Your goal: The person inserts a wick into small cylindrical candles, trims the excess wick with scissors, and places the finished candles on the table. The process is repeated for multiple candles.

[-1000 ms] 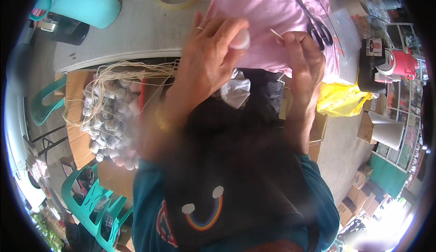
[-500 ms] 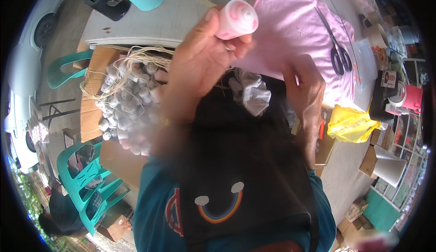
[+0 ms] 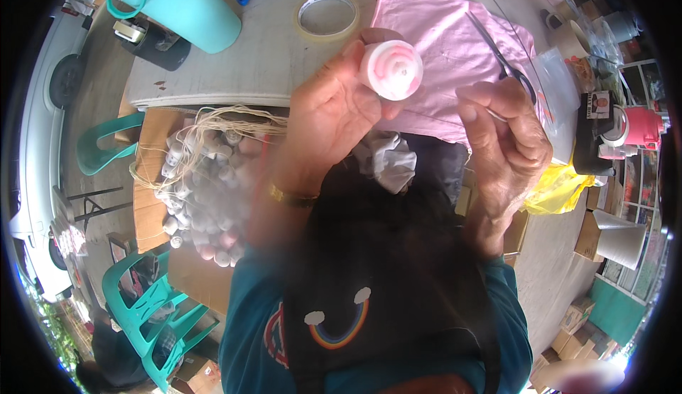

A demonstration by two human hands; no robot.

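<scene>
My left hand (image 3: pixel 330 106) is closed around a small pink-and-white cylinder (image 3: pixel 392 72) with a swirled, pointed end facing up. It holds the cylinder above the near edge of a pink cloth (image 3: pixel 433 60). To the right, my right hand (image 3: pixel 508 131) is raised, apart from the cylinder, with thumb and fingers bent together. A thin pale sliver shows at its fingers; what they grip, if anything, is too small to name. Black-handled scissors (image 3: pixel 497 52) lie on the cloth, partly behind the right hand. A crumpled whitish cloth (image 3: pixel 393 163) rests on my black apron (image 3: pixel 398 252).
On the white table (image 3: pixel 263 60) are a tape roll (image 3: pixel 312 33), a turquoise tumbler (image 3: pixel 202 21) and a black tape dispenser (image 3: pixel 153 46). Left of me, a cardboard box (image 3: pixel 151 152) holds several whitish cylinders and pale strings. Green chairs (image 3: pixel 135 287) stand beyond. A yellow bag (image 3: pixel 558 189) hangs right.
My left hand has shifted right and slightly down with the cylinder, turning its swirled end more toward me. My right hand has moved right and up, its fingers now bent together. The view has shifted slightly.
</scene>
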